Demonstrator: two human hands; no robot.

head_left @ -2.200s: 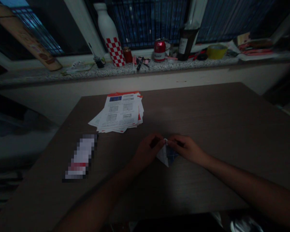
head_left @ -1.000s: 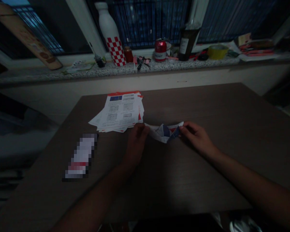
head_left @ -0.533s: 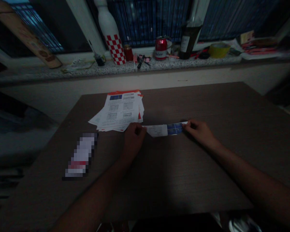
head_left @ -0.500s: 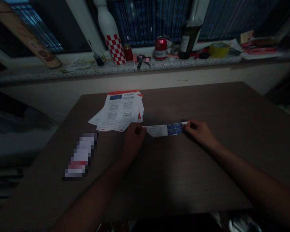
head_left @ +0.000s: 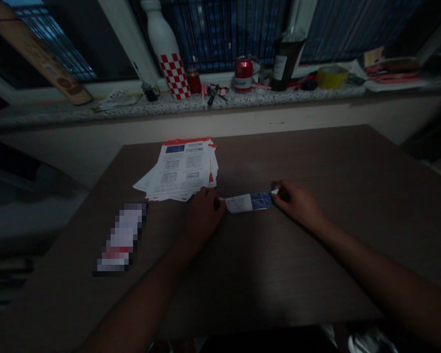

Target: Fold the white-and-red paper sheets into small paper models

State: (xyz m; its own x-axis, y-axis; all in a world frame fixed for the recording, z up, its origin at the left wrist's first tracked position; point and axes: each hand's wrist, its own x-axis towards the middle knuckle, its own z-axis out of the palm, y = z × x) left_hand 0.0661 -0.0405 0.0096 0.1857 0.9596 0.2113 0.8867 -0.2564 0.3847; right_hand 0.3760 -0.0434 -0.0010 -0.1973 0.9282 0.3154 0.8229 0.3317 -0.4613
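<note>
A narrow folded sheet of paper (head_left: 242, 203), printed in grey and white with a dark blue picture at its right part, stretches between my two hands just over the table. Closed on its left end is my left hand (head_left: 207, 213), thumb and fingers pinched together. My right hand (head_left: 296, 202) pinches the paper's right end. Behind my left hand lies a fanned stack of printed sheets (head_left: 180, 169) with orange edges. Left of that hand, a phone (head_left: 122, 238) with a blurred-out screen rests on the table.
The brown wooden table (head_left: 316, 162) ends at a wall. On the granite sill (head_left: 132, 110) behind it stand a white bottle with red checks (head_left: 174, 73), a red can (head_left: 243, 76), a dark container (head_left: 282, 63) and a yellow tape roll (head_left: 331, 77).
The strip of paper has come slightly nearer to me, and its right end has moved left with my right hand. My left hand has shifted a little to the right, still pinching it.
</note>
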